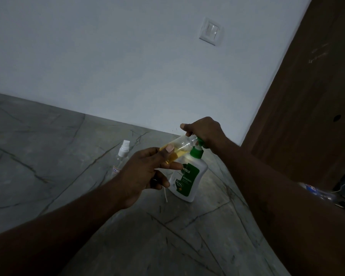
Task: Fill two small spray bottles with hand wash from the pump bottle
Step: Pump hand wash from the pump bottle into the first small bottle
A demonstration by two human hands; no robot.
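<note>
Gripping a small spray bottle [180, 147] between thumb and curled fingers, the left hand [145, 172] is holding it tilted and uncapped, its open mouth meeting the green nozzle of the pump bottle [189, 180]. Yellow liquid is lying in the clear bottle's lower part. A thin white tube [165, 195] is hanging below that hand's lower fingers. The right hand [204, 132] is curling over the pump head from above. The pump bottle is standing on the marbled floor [48, 156] near the wall. A second spray bottle [122, 154], capped in white, is standing just left of it, behind the left hand.
</note>
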